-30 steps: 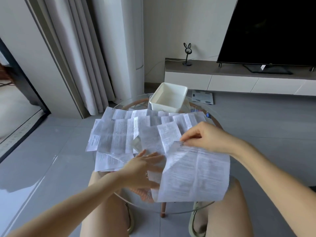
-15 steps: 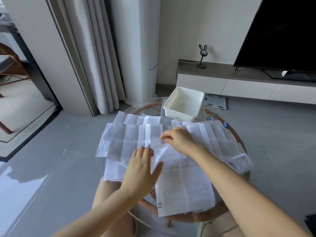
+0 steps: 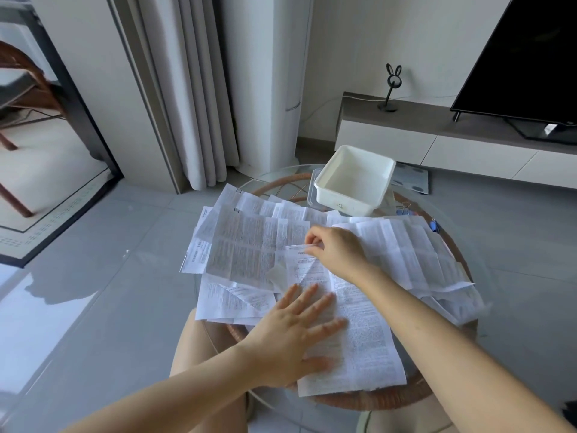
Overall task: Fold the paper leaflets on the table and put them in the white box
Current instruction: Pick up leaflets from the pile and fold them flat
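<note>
A person's left hand (image 3: 296, 334) lay flat and released, fingers straight and spread, pressing down on a long white paper leaflet covered in small black print (image 3: 356, 354). This leaflet stretched from under the left palm toward the near edge of a round glass bench with a woven rattan ring beneath it (image 3: 374, 401).

The right hand (image 3: 338, 251) sat just beyond the left hand. Its thumb and curled fingers pinched the far edge of the same leaflet, which curled up slightly off the bench there. Creases ran across the sheet between the two hands.

A heap of white printed paper leaflets (image 3: 246, 245) spread out flat and overlapping to the left of both hands, and more sheets lay to the right, under and past the right forearm.

A white square plastic box (image 3: 352, 179) stood open side up beyond the right hand, near the far edge of the bench, apart from both hands. It rested on a clear plastic lid or tray that showed at its left side. A small blue clip (image 3: 432, 226) lay to the right of the right hand, at the edge of the papers.

Bare knees showed through the glass below the left forearm. Farther off were pale curtains (image 3: 187, 89), a low white cabinet (image 3: 406, 139) bearing a black rabbit-eared stand (image 3: 392, 85), and a black television screen (image 3: 524, 57).
</note>
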The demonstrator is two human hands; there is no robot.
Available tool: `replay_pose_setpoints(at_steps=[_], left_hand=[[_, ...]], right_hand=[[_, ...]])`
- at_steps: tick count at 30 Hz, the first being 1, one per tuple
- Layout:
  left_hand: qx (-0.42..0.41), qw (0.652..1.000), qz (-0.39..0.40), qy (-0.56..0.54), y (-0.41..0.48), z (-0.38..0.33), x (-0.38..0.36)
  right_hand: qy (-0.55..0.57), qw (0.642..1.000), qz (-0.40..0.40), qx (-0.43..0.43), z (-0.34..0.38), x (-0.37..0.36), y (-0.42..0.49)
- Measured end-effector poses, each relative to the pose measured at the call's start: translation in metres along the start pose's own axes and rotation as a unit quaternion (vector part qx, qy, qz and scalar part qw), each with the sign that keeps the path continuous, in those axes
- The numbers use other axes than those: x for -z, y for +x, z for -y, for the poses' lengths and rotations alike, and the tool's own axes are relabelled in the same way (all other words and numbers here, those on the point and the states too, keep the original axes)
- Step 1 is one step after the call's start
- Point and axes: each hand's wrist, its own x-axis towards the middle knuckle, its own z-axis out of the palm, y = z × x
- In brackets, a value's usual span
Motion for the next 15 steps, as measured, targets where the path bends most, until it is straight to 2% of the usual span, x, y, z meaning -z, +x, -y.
replay_pose_setpoints(at_steps=[6, 15], left_hand=[[-0.011, 0.998, 0.062, 0.023, 0.005, 0.001, 0.010], [0.001, 0.994, 0.094, 0.050, 0.004, -0.001, 0.013]], right_hand=[[-0.099, 0.994, -0.045, 0.013, 0.000, -0.010, -0.001], [-0.093, 0.995, -0.029, -0.008, 0.000, -0.007, 0.007]])
